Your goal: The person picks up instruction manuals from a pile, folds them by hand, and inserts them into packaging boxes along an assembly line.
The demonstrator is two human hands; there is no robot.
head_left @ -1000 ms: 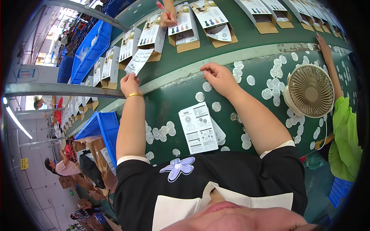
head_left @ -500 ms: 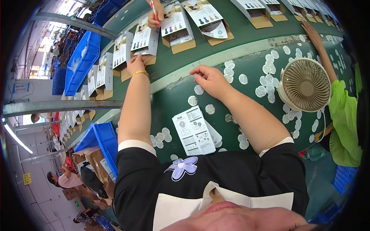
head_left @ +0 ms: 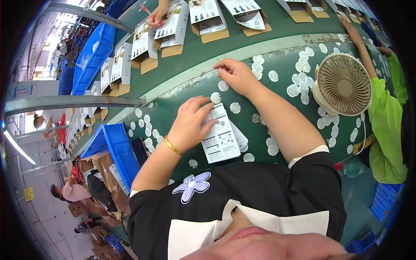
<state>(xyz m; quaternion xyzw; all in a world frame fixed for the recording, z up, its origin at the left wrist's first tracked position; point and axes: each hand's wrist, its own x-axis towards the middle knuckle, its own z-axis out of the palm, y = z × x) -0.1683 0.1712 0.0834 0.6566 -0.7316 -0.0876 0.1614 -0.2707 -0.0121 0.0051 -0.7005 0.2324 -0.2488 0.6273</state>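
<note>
My left hand point(head_left: 190, 121), a gold bangle at its wrist, is open with fingers spread over the left edge of a stack of printed instruction leaflets point(head_left: 220, 136). Whether the fingertips touch the paper is hard to tell. Farther off, my right hand point(head_left: 238, 78) rests near the metal strip with fingers curled in; what they hold, if anything, is hidden. A round white printed paper disc point(head_left: 223, 86) lies just below its fingertips. More discs point(head_left: 302, 65) are scattered over the green table. Beyond the strip stand open-flapped printed cartons point(head_left: 175, 24), some with leaflets at their mouths.
A beige fan point(head_left: 344, 86) stands at the right. Beside it, a co-worker in a green sleeve point(head_left: 383, 121) reaches toward the far cartons. Another person's hand point(head_left: 158, 17), with a red pen, is over the cartons. A blue crate point(head_left: 117, 151) sits at the left below a metal bar point(head_left: 73, 102).
My left hand has drawn back from a carton to the leaflet stack, its fingers opening. The cartons and the other person's hand have shifted left. My right hand has stayed about in place.
</note>
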